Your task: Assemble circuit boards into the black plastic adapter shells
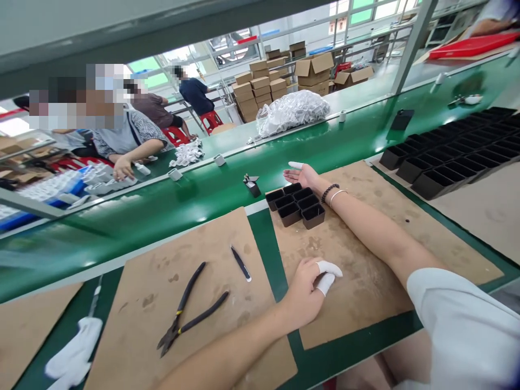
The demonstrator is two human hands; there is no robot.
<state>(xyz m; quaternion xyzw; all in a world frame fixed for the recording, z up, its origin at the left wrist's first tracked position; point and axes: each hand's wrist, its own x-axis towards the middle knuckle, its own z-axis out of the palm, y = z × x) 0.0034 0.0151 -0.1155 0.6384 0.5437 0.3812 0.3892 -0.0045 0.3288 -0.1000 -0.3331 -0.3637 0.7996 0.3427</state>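
My right hand (303, 174) reaches over the near edge of the green belt, just beyond a cluster of black square cups (289, 211). Its fingers are stretched out with nothing in them; a white finger cot covers one. Lower down, my left hand (306, 292) is above the brown cardboard sheet (357, 292), with white cots on thumb and index finger. Those two tips are pinched together, and anything between them is too small or hidden to see. On the belt, left of my right hand, lies a small black part (252, 186) with pale bits on it.
Black-handled cutting pliers (190, 309) and tweezers (241, 264) lie on the left cardboard (138, 336). A white glove (75, 349) is farther left. Rows of black cups (455, 149) stand at right. Across the belt (170, 206), a co-worker's hand (123, 168) touches white parts; a bagged pile (294, 114) sits nearby.
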